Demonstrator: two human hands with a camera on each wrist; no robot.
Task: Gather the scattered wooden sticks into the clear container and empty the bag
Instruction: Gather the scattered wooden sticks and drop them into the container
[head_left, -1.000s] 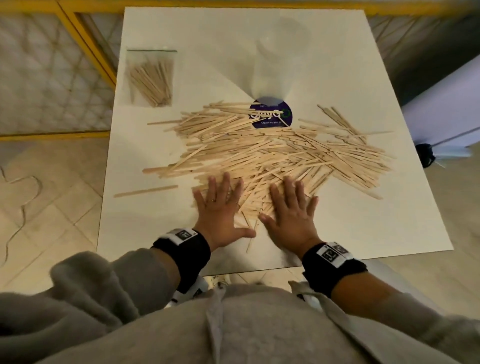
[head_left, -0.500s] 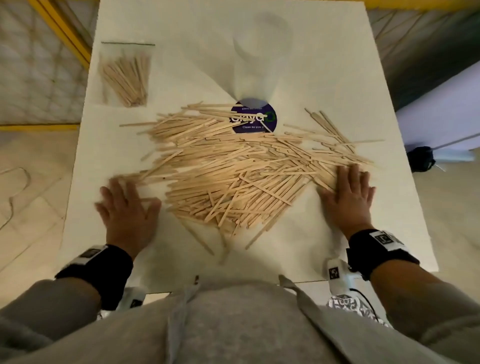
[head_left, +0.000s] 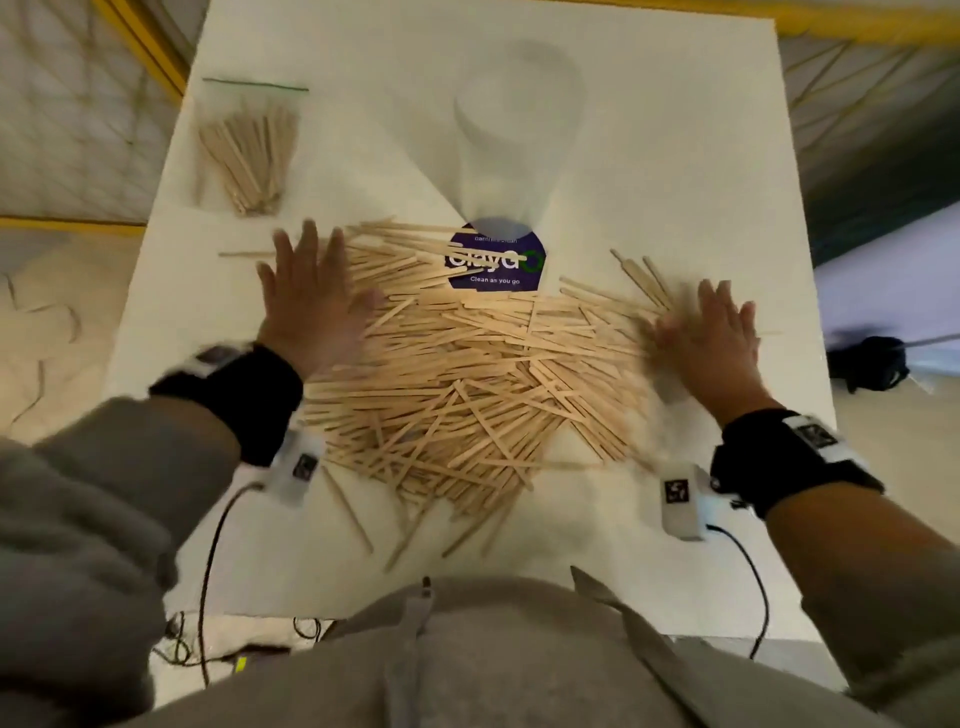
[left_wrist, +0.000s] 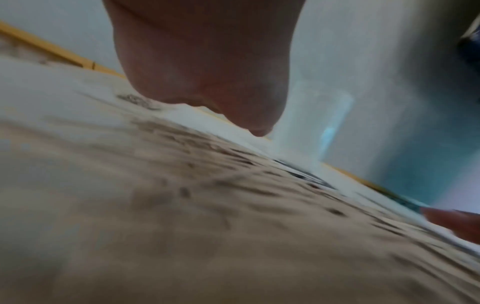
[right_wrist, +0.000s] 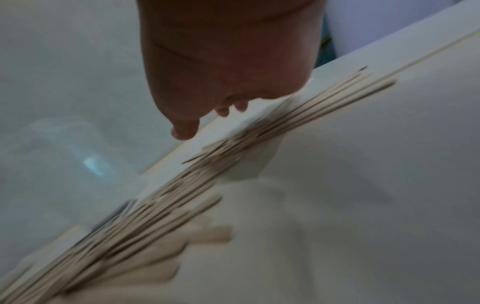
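Observation:
A wide heap of flat wooden sticks (head_left: 467, 374) covers the middle of the white table (head_left: 649, 156). My left hand (head_left: 311, 296) lies flat with spread fingers on the heap's far left edge. At the heap's right edge my right hand (head_left: 706, 338) is flat too, fingers straight, blurred by motion. The clear container (head_left: 514, 135) stands upright beyond the heap, just behind a purple round sticker (head_left: 493, 260). A clear zip bag (head_left: 249, 150) with sticks inside lies at the far left corner. Both wrist views show the palms over blurred sticks (right_wrist: 182, 185) and the container (left_wrist: 311, 127).
One loose stick (head_left: 244, 254) lies left of my left hand; a few stray sticks (head_left: 353, 509) point toward the near table edge. Cables (head_left: 208, 571) hang from both wrist cameras. A yellow frame (head_left: 145, 47) and netting border the table's far and left sides.
Both hands slid from the near middle of the heap out to its sides, then further away along its edges. The sticks have been pushed inward into a tighter heap.

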